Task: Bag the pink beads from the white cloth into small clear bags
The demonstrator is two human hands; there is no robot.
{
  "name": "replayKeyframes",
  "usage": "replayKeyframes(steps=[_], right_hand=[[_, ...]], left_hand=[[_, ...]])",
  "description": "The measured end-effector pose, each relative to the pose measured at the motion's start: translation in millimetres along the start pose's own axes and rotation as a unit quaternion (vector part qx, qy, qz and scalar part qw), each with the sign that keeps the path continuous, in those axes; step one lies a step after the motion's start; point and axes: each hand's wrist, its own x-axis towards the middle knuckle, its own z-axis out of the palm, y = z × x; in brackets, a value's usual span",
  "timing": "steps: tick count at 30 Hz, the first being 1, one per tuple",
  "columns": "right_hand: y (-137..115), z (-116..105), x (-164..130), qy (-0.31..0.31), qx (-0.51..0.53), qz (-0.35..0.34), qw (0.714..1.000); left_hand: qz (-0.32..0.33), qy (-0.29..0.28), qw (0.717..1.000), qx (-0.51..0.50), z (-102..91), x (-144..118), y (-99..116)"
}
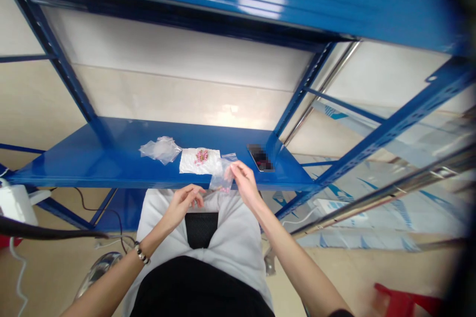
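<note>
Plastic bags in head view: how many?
2 distinct. One bag is pinched in the right hand at the shelf edge; a crumpled clump lies on the shelf to the left and may hold more than one bag.

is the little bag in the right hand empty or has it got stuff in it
Not empty: the clear bag pinched by the right hand shows a few pink bits at its bottom. More pink beads lie on the white sheet.

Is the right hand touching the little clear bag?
Touching. In the head view, the right hand pinches the top edge of the small clear bag between its fingertips, just above the front edge of the blue shelf.
</note>
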Motion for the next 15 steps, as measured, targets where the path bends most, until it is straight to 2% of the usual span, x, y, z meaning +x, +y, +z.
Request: replayKeyframes(steps=[4, 7, 11, 13, 15], right_hand=[[-1, -37, 42, 0.084, -0.020, 0.005, 0.996], [9, -55, 68, 0.081, -0.066, 0.027, 0.994], [25, -64, 91, 0.074, -0.166, 0.031, 0.983], [29, -65, 96, 0.086, -0.281, -0.013, 0.956], [29, -60, 98, 0.108, -0.396, -0.084, 0.908]], left_hand=[[0.000, -0.009, 1.000, -0.013, 1.3, 0, -3], [-0.006, -0.011, 1.000, -0.016, 3.4, 1, -9], [-0.014, -0.021, 1.000, -0.019, 5.8, 1, -13], [-0.015, -0.026, 0.999, -0.022, 6.0, 1, -12], [-0.016, -0.028, 0.999, -0.027, 5.9, 1, -10]])
